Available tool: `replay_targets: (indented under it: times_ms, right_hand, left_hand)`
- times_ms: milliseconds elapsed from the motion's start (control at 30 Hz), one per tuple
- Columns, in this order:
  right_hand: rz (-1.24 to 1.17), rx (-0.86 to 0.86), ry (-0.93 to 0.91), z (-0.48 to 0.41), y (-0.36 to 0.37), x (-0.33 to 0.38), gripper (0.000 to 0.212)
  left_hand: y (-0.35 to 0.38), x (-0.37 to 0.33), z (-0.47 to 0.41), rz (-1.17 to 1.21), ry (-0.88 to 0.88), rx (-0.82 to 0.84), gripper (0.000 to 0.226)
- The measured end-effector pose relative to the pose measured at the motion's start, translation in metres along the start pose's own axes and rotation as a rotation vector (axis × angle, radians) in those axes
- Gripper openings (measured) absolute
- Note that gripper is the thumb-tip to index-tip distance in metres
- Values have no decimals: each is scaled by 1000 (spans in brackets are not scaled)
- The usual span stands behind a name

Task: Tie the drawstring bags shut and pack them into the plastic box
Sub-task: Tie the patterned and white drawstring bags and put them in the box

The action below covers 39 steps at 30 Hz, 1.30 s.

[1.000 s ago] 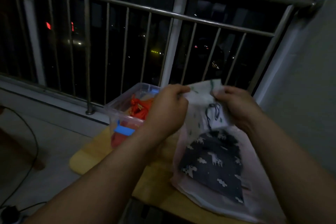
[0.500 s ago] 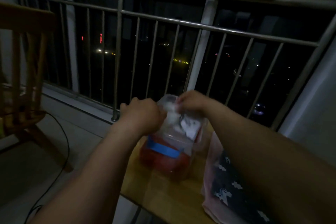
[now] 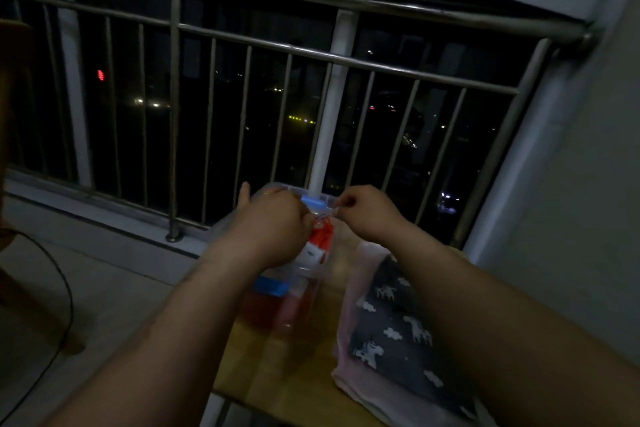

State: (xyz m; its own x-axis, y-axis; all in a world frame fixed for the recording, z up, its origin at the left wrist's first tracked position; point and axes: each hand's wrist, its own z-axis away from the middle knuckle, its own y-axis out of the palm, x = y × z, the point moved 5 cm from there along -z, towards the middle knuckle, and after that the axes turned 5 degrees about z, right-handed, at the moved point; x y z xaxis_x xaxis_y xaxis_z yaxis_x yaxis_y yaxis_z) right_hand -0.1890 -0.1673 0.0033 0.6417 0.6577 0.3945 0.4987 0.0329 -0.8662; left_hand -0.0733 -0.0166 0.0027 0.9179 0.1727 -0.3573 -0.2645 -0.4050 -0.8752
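On the wooden table point(image 3: 311, 367) stood the clear plastic box point(image 3: 304, 302), dark patterned bag point(image 3: 391, 322) lay just beside it on pink cloth point(image 3: 377, 399), my left hand point(image 3: 273, 225) and right hand point(image 3: 367, 215) over the box, both pinched the drawstring point(image 3: 323, 217) of the red bag point(image 3: 320, 237) inside it

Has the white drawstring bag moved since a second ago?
Yes: the white bag went left, from above the dark patterned bag into the plastic box.
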Motion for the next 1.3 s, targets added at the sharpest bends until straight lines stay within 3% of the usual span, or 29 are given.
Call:
replay_targets:
  times_ms: [133, 233, 433, 633, 767, 933, 1067, 1200, 1300]
  right_hand:
    - [-42, -36, 88, 36, -23, -30, 11]
    - [-102, -39, 167, 69, -36, -62, 12]
    - [-213, -118, 393, 131, -39, -143, 15]
    - [-396, -248, 609, 188, -27, -195, 12]
    - [-562, -252, 694, 194, -6, -204, 8]
    - [-403, -190, 721, 188, -3, -208, 28]
    - [-342, -270, 612, 184, -6, -204, 27]
    - [-593, -336, 645, 187, -10, -205, 24]
    - [-864, -290, 759, 191, -8, -204, 6]
  left_hand:
    - [13, -41, -3, 48, 127, -78, 34]
    - [35, -75, 7, 214, 235, -145, 35]
    - [92, -118, 16, 252, 351, 0, 36]
    - [134, -108, 7, 204, 156, 280, 37]
    - [156, -93, -1, 261, 19, 371, 42]
    - [164, -91, -8, 237, 38, 276, 35]
    - [160, -96, -9, 298, 89, 186, 41]
    - [160, -96, -8, 507, -39, 241, 54]
    - [162, -90, -6, 529, -142, 283, 35]
